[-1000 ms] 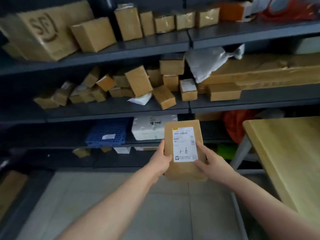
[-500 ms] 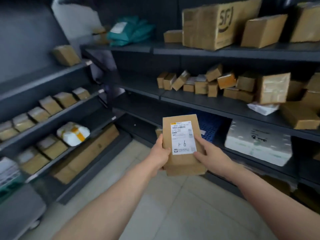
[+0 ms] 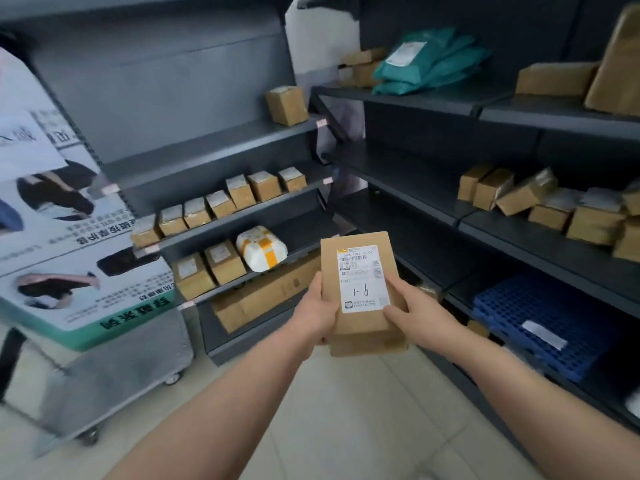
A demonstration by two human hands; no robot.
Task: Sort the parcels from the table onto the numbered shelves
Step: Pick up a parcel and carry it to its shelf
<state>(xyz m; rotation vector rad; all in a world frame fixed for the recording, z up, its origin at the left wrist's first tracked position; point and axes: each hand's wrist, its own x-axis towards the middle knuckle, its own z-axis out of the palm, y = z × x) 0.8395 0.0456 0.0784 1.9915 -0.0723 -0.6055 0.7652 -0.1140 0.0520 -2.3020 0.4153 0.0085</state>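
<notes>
Both hands' grip closed on the parcel, left hand and right hand at its side edges.

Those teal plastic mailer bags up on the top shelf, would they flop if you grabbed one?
Probably floppy: the teal mailer bags sag and bulge in a loose pile. Their glossy film looks slippery, so the pile may slide if pushed.
</notes>
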